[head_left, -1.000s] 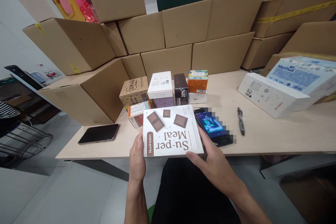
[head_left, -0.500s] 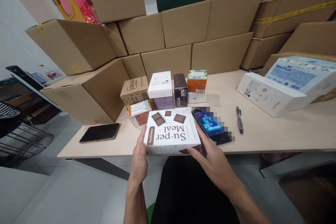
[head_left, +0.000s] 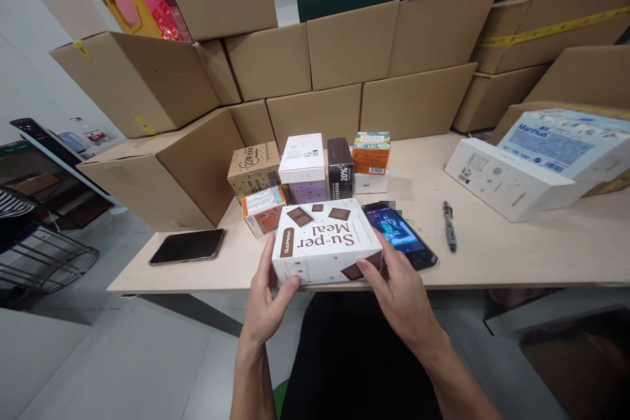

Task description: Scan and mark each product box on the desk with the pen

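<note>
A white "Su-per Meal" box with chocolate squares printed on it is held at the table's front edge, its lettering upside down to me. My left hand grips its left end, thumb on the near side. On the right end, my right hand is closed, thumb against the near side's printed chocolate. Just beyond the box stand a small orange-and-white carton, a brown patterned carton, a white-and-lilac box and a dark brown box. A lit smartphone lies close to my right hand.
An orange carton rests on a small white box. A dark-screened phone lies at left; a grey pen and a long white box lie at right. Stacked cardboard boxes wall off the back.
The box has tipped so that more of its near side shows. My left thumb has come round onto that near side. The other things on the table stay put.
</note>
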Motion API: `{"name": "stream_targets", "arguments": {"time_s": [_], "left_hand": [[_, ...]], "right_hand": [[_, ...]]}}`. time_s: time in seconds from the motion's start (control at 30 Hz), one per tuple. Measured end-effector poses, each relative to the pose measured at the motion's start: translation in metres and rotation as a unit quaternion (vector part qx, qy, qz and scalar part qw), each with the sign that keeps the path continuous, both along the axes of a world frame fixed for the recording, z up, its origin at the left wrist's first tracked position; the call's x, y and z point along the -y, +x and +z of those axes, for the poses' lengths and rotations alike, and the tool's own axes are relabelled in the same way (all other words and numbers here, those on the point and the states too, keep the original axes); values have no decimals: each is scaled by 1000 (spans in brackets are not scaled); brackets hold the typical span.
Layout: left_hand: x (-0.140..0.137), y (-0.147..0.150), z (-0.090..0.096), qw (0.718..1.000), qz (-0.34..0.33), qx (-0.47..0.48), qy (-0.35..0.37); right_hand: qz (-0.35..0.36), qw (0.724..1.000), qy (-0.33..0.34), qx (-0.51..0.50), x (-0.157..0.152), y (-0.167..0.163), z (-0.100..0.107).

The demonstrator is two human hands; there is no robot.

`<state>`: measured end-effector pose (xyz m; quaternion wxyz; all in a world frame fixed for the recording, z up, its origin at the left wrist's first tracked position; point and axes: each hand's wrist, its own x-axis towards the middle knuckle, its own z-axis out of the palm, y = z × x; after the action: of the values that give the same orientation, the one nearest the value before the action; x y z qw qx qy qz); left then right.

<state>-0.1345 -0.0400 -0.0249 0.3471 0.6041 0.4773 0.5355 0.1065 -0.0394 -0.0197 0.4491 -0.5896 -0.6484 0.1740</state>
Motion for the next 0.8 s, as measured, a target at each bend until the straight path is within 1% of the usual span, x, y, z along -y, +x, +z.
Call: {"name": "stream_targets", "arguments": {"time_s": [0.13, 0.2, 0.37, 0.43, 0.5, 0.57, 0.67, 0.73, 0.8], "left_hand": [[0, 3, 0, 1000, 8, -13, -1], [0, 5, 0, 1000, 18, -10, 6], [5, 8, 7, 999, 28, 19, 34], [11, 8, 12, 998, 31, 22, 53], [17, 6, 18, 997, 43, -2, 70], [22, 4, 24, 993, 56, -50, 88], [24, 2, 29, 985, 73, -120, 98], [21, 2, 29, 984, 84, -128, 86], [15, 2, 27, 988, 95, -101, 66]], "right_hand": [[4, 1000, -10, 2, 0, -2, -1], [0, 1000, 2, -2, 0, -2, 2], [-30, 995, 90, -15, 2, 0, 17], [-27, 992, 124, -16, 3, 0, 25], [-13, 989, 145, -19, 5, 1, 33], [-1, 989, 147, -22, 5, 2, 42], [-5, 992, 128, -8, 2, 3, 54], [-5, 994, 109, 10, -3, 2, 60], [4, 996, 90, 25, -9, 0, 66]]}}
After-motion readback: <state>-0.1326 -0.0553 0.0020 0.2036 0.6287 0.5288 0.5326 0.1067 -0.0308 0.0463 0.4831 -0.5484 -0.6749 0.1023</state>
